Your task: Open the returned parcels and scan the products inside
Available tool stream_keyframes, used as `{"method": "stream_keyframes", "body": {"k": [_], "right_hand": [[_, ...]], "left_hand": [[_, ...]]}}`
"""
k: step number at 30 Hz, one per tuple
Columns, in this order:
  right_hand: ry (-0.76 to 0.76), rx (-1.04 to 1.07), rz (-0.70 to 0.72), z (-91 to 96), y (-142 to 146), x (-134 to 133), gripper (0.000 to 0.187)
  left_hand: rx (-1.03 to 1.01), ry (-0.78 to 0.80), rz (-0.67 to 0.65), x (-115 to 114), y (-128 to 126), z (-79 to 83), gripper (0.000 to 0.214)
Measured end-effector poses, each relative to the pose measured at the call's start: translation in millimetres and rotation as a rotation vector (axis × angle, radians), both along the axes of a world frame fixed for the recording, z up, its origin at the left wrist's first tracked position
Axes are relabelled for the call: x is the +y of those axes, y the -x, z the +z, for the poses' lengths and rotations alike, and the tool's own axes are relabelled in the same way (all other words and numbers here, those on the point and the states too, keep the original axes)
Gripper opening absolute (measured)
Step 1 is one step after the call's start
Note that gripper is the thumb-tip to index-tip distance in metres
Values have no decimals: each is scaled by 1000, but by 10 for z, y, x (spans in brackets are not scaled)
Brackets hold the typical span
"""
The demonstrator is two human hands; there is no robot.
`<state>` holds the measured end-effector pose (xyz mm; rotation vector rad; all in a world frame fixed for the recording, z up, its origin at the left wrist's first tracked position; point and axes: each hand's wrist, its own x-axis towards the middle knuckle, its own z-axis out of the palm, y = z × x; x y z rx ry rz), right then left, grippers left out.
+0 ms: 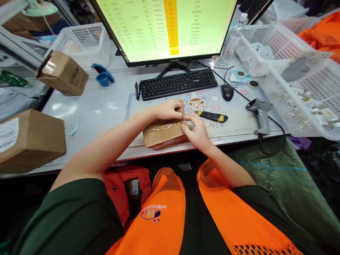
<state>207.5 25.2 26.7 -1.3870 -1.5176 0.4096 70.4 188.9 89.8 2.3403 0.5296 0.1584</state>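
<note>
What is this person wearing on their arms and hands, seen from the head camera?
The left hand and right hand are bare: no gloves, rings or watch show. The forearms are uncovered. Short dark green sleeves cover the upper arms, worn with an orange mesh vest bearing a small printed logo.

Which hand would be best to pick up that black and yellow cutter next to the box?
Probably the right hand. Both hands grip the end of the taped box, but the cutter lies just right of it, beside the right hand. The left hand would have to cross over.
</note>
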Motion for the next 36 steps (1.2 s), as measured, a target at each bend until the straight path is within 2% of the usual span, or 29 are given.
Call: {"method": "stream_keyframes", "body": {"k": [2, 5, 8, 12, 15, 17, 18, 20, 22, 23, 25, 27, 29, 33, 36], "right_hand": [[-26, 74, 32, -48, -23, 29, 22], [29, 188, 73, -105, -23, 29, 27], [71, 300, 96, -150, 6, 2, 33], [36, 348, 76, -234, 37, -30, 35], [-39, 392, 14, -309, 52, -44, 32], [-69, 413, -32, -306, 54, -50, 29], [-54, 404, -45, -272, 52, -50, 29], [45, 338, -24, -133, 43, -42, 34], [171, 191, 34, 70, 42, -15, 47], [213, 87, 55, 172, 51, 5, 48], [224, -144, 60, 324, 87, 50, 32], [133, -309, 59, 370, 128, 85, 41], [-78, -344, 67, 324, 141, 102, 52], [-607, -190, 97, 171, 52, 98, 51], [-777, -105, 128, 105, -27, 28, 44]], "left_hand": [[18, 25, 15, 4, 21, 55, 40], [11, 62, 37, 26, 67, 102, 48], [-7, 135, 50, 66, 117, 102, 38], [0, 325, 118, 152, 211, 141, 21], [29, 363, 220, 195, 349, 230, 31], [110, 330, 306, 150, 451, 266, 36], [155, 280, 339, 96, 492, 267, 32], [201, 93, 384, -60, 534, 240, 25], [185, -130, 391, -217, 521, 201, 38], [161, -202, 384, -267, 505, 188, 41], [122, -209, 357, -267, 490, 183, 37], [128, -59, 325, -140, 540, 189, 32], [141, 145, 344, 44, 654, 175, 32], [46, 467, 473, 308, 865, 38, 35], [-55, 639, 509, 368, 903, -78, 36]]}}
